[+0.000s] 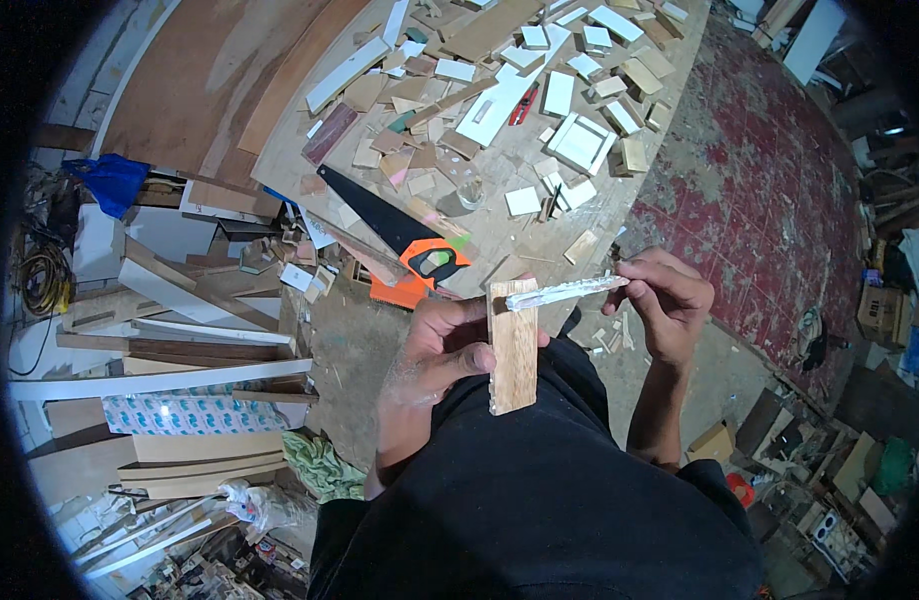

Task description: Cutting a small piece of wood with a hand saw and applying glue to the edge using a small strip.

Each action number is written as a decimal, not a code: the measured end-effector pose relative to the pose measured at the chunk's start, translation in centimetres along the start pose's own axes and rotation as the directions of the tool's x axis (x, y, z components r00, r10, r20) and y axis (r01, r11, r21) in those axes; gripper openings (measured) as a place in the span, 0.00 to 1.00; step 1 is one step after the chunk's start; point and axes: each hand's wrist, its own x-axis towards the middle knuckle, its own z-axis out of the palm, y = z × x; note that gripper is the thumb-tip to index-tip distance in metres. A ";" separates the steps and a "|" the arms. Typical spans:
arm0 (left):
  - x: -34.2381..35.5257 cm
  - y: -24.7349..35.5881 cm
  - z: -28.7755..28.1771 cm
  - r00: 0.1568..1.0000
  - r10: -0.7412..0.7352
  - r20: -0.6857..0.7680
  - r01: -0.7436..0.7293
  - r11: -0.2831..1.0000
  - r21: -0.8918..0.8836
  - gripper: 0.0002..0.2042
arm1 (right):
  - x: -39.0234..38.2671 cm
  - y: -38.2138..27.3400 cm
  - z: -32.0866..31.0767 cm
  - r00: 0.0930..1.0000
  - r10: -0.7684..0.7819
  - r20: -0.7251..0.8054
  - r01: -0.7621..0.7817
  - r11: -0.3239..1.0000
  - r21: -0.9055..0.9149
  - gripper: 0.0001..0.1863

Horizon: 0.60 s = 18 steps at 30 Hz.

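My left hand (445,345) grips a short rectangular wooden block (516,360) upright in front of my body, thumb on the near face and fingers behind it. Between the thumb and fingers of my right hand (670,295) is the end of a thin wooden stick (565,292) smeared with white paste. The stick's coated end lies across the upper part of the block. Beyond my left hand, a handsaw (380,220) with a black blade and orange handle rests at the table's near edge.
The wooden table (290,150) carries many scattered wood offcuts, a red utility knife (524,104) and a clear cup (470,192). Boards (180,380) are piled on the left. A cardboard box (883,312) and more scraps lie on the right, past the red floor (750,200).
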 end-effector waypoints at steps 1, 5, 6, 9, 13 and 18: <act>0.1 0.0 0.0 1.000 0.002 -0.004 -0.002 1.000 0.004 0.36 | 0.0 0.1 0.0 1.000 0.000 0.002 0.000 1.000 -0.015 0.10; 0.2 0.4 -0.1 0.998 -0.009 0.056 0.006 0.998 0.055 0.36 | -0.3 0.0 0.6 0.999 -0.011 -0.031 0.010 0.999 -0.042 0.10; 0.2 0.3 -0.2 0.998 -0.004 0.066 0.000 0.999 0.052 0.36 | -0.3 0.0 0.6 1.000 -0.020 -0.020 0.018 0.996 -0.082 0.09; 0.3 0.3 -0.2 0.997 0.025 0.078 -0.028 0.998 0.048 0.37 | -0.6 -0.2 0.5 1.000 -0.026 0.008 0.027 0.991 -0.134 0.08; 0.5 0.3 -0.2 0.996 0.056 0.068 -0.058 0.998 0.033 0.37 | -0.8 -0.3 0.4 1.000 0.012 0.024 -0.009 0.992 -0.128 0.07; 0.6 0.2 -0.2 0.996 0.062 0.060 -0.061 0.998 -0.008 0.37 | -0.5 -0.3 0.0 0.999 0.040 0.020 -0.039 0.999 -0.035 0.07</act>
